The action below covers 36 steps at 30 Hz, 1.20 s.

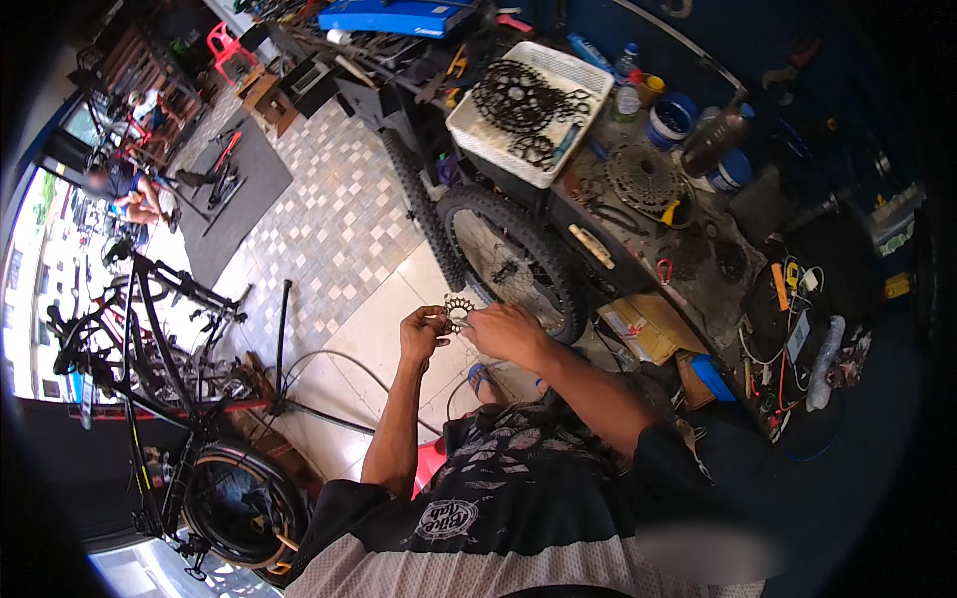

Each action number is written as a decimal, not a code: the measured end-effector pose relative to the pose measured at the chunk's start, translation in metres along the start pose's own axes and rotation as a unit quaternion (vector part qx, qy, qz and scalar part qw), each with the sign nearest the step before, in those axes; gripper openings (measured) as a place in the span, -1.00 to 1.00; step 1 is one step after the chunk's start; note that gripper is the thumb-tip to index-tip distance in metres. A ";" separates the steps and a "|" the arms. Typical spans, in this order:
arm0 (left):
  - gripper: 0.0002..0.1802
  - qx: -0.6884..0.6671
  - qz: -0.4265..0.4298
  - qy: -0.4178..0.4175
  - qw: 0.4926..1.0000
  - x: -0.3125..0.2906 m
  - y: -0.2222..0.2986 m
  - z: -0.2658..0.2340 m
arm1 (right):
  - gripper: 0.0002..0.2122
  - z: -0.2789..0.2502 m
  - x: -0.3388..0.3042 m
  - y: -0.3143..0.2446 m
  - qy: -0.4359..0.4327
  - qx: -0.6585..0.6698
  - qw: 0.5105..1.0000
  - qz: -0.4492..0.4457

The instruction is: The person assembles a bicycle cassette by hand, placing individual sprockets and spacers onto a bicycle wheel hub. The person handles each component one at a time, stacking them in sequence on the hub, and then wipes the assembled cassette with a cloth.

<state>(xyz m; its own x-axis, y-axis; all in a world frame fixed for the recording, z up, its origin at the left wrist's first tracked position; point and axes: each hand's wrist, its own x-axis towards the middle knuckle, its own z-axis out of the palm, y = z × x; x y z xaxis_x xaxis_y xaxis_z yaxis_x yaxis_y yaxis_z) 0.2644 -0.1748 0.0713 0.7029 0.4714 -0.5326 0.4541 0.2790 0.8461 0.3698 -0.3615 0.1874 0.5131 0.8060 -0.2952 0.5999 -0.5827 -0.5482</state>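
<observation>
Between both hands — left hand (423, 333), right hand (506, 332) — fingers clamp a small sprocket (458, 312).

The desk (733, 224) is dark and dirty. A white basket (588, 75) full of black gear rings sits at its far end. Just beside the basket lie a round stack of gears (643, 177), blue tubs (670, 120) and a dark bottle (715, 142). Farther from the basket, at the near end, lie tangled wires (788, 349).
</observation>
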 end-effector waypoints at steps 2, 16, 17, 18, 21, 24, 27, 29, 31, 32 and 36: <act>-0.83 0.003 0.017 0.017 1.000 -0.006 -0.003 -0.024 | -0.78 0.008 0.012 -0.019 -0.007 -0.046 0.999 0.005; -0.80 0.015 0.060 0.057 0.996 -0.011 -0.020 -0.108 | -0.76 0.031 0.050 -0.095 -0.077 -0.067 0.995 -0.001; -0.79 0.020 0.064 0.059 0.996 -0.012 -0.020 -0.111 | -0.75 0.032 0.052 -0.099 -0.060 -0.083 0.995 -0.005; -0.78 0.028 0.066 0.065 0.995 -0.013 -0.020 -0.114 | -0.75 0.032 0.055 -0.103 -0.044 -0.101 0.994 -0.009; -0.80 0.037 0.077 0.057 0.995 -0.015 -0.019 -0.122 | -0.72 0.035 0.060 -0.111 -0.036 -0.090 0.995 -0.016; -0.81 0.045 0.101 0.051 0.993 -0.015 -0.017 -0.128 | -0.68 0.040 0.063 -0.115 -0.079 -0.105 0.991 -0.016; -0.83 0.052 0.091 0.065 0.992 -0.013 -0.016 -0.132 | -0.66 0.043 0.064 -0.117 -0.037 -0.121 0.992 -0.021; -0.82 0.070 0.103 0.064 0.990 -0.010 -0.018 -0.132 | -0.68 0.045 0.065 -0.118 -0.031 -0.108 0.993 -0.023; -0.82 0.091 0.125 0.073 0.985 -0.007 -0.020 -0.134 | -0.71 0.044 0.064 -0.119 -0.075 -0.073 0.994 -0.030; -0.82 0.103 0.145 0.078 0.981 -0.006 -0.020 -0.135 | -0.70 0.043 0.063 -0.118 -0.073 -0.082 0.994 -0.014; -0.80 0.349 0.296 0.169 0.873 -0.007 -0.018 -0.146 | -0.67 0.031 0.055 -0.113 -0.030 -0.068 0.997 0.004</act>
<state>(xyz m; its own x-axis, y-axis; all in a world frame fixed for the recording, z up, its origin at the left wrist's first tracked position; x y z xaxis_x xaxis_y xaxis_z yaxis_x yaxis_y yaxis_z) 0.1715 -0.0611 0.0621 0.7796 0.6125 0.1307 0.3709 -0.6196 0.6917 0.3114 -0.2479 0.2086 0.4825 0.8036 -0.3485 0.6760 -0.5947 -0.4352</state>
